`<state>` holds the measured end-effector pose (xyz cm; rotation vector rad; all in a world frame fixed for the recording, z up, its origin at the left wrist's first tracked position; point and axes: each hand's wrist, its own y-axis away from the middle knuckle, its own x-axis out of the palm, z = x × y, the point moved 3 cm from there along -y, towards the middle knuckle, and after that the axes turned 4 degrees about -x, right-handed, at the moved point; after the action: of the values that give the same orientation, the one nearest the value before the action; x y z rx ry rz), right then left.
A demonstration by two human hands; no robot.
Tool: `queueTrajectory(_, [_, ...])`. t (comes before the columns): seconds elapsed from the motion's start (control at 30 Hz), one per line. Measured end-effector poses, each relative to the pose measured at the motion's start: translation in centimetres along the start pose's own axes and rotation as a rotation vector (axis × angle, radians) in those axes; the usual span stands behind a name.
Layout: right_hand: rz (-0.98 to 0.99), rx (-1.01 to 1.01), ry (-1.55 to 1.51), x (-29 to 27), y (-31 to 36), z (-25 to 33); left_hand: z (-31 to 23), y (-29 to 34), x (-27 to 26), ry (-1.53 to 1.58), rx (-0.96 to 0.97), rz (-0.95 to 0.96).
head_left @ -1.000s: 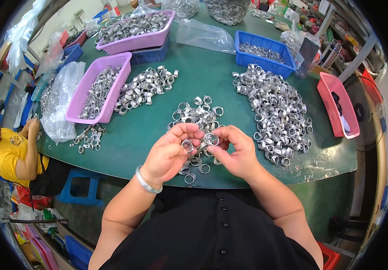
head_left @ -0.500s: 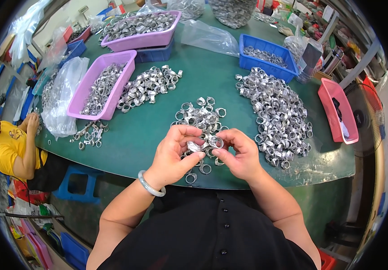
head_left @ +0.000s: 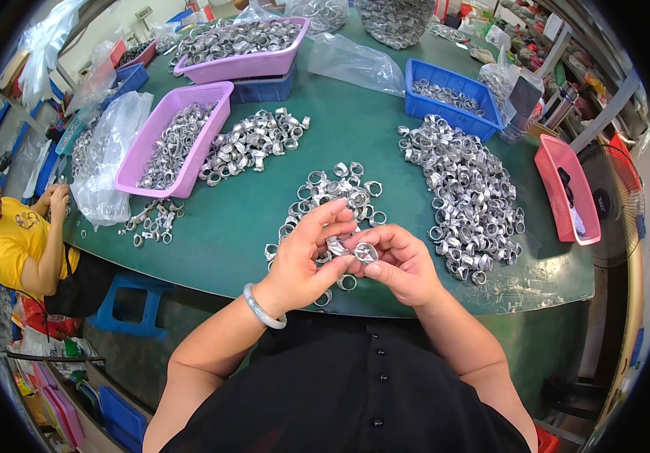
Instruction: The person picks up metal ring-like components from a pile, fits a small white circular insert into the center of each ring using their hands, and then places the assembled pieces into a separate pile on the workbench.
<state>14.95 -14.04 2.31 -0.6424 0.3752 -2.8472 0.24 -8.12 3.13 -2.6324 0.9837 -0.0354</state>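
Note:
My left hand (head_left: pixel 306 260), with a pale bangle on its wrist, is closed around a silvery metal piece (head_left: pixel 336 245) between thumb and fingers. My right hand (head_left: pixel 402 268) pinches a silvery metal ring (head_left: pixel 365 253) with a bulky side part, its round face tilted toward me. Both pieces are held close together, just above the table edge; whether they touch I cannot tell. Beneath and beyond my hands lies a loose pile of similar metal rings (head_left: pixel 342 189) on the green table (head_left: pixel 264 219). My left hand hides part of that pile.
A big heap of rings (head_left: pixel 464 196) lies right, below a blue basket (head_left: pixel 453 115). Purple baskets (head_left: pixel 215 124) of rings and another heap (head_left: pixel 253 143) are at left. A pink basket (head_left: pixel 566 189) stands by a fan (head_left: pixel 608 204). A person in yellow (head_left: pixel 23 241) works at far left.
My hands have drawn closer together, the left one shifting right with its fingers raised. The ring in my right hand has turned. The whole view has shifted slightly.

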Motion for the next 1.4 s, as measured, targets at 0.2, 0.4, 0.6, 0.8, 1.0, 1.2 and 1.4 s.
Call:
queueTrajectory(0.2, [-0.043,-0.016,-0.194,-1.1,0.0,-1.1,0.6,0.0,0.2,0.167,-0.15,0.032])
queueTrajectory(0.4, [-0.127,0.048,-0.465,-1.3,-0.1,-1.6,0.2,-0.3,0.3,0.302,-0.088,0.055])
queueTrajectory(0.6, [-0.159,0.072,-0.587,-1.4,0.0,-2.2,0.0,-0.4,0.4,0.293,-0.087,0.021])
queueTrajectory(0.8, [-0.219,0.115,-0.585,-1.5,0.1,-2.5,0.1,-0.5,0.3,0.238,-0.105,0.027])
queueTrajectory(1.0, [-0.221,0.111,-0.587,-1.5,0.2,-2.7,0.7,-0.4,0.6,0.343,-0.158,-0.013])
queueTrajectory(1.2, [-0.2,0.097,-0.598,-1.3,0.3,-2.6,1.1,-0.3,0.2,0.414,-0.193,0.001])
queueTrajectory(1.4, [-0.187,0.064,-0.561,-0.8,0.5,-2.6,1.2,0.1,-0.1,0.423,-0.211,0.029])
